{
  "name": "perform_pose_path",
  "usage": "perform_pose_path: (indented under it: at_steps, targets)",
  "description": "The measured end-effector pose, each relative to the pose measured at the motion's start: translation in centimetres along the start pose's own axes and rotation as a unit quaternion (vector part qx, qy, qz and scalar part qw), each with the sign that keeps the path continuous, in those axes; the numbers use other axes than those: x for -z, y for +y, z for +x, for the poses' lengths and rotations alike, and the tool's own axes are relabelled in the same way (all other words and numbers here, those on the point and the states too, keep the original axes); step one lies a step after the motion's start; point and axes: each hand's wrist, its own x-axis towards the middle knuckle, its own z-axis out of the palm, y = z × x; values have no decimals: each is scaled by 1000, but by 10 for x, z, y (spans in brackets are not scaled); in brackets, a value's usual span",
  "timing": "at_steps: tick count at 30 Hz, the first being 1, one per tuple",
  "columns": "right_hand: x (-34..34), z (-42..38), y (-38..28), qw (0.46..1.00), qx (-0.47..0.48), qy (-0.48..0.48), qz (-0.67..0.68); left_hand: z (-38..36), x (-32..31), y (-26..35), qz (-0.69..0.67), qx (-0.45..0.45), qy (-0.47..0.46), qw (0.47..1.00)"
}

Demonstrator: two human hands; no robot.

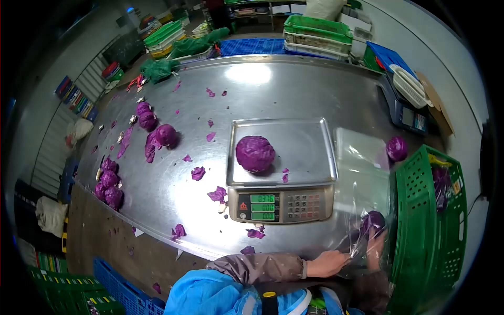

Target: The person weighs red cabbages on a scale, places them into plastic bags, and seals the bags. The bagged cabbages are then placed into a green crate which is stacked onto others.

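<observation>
My left hand (pixel 329 263) is closed, its fingertips pinching the edge of a clear plastic bag (pixel 355 242). Just right of it, my right hand (pixel 375 249) has its fingers around a small red cabbage (pixel 373 221), seen partly through the shiny film. How far the cabbage sits inside the bag is hard to make out. A larger red cabbage (pixel 255 154) rests on the steel pan of a digital scale (pixel 282 205), away from both hands. Flat clear bags (pixel 362 149) lie stacked beside the scale. Beyond them sits another red cabbage (pixel 397 149).
A green crate (pixel 420 210) stands close on the right, with a bagged cabbage (pixel 441 184) in it. Several cabbages (pixel 109 178) and torn leaves (pixel 198 173) lie on the table's left side. A second scale (pixel 407 113) is at the back right; stacked crates (pixel 317 34) stand beyond.
</observation>
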Motion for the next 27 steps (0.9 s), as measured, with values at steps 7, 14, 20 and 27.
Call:
perform_pose_path:
  at_steps: [7, 14, 20, 27]
  targets:
    - [120, -83, -141, 836, 284, -455, -113, -5, 8, -18, -23, 4, 26, 999]
    - [-28, -95, -324, 798, 528, -284, 57, 6, -62, -88, 38, -89, 98, 990]
    - [-112, -120, -380, 782, 596, -161, -80, -23, 40, -29, -126, -28, 63, 990]
    - [-42, -97, -328, 777, 229, -463, 360, -16, 38, -29, -96, -29, -15, 995]
